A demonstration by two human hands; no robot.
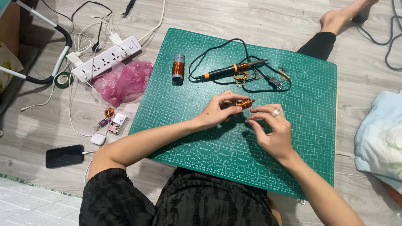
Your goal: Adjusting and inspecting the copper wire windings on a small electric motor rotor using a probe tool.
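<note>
The left hand (218,111) is gripping a small copper wire coil (244,104) between thumb and fingertips, holding it just above the middle of the green cutting mat (310,125). The right hand (272,129) is positioned just right of the coil, with its fingers curled and its fingertips pinched near the coil's end; whether a wire is lying between them cannot be determined. A soldering iron (232,69) is lying on the far side of the mat, with a copper wire spool (178,68) standing to its left.
</note>
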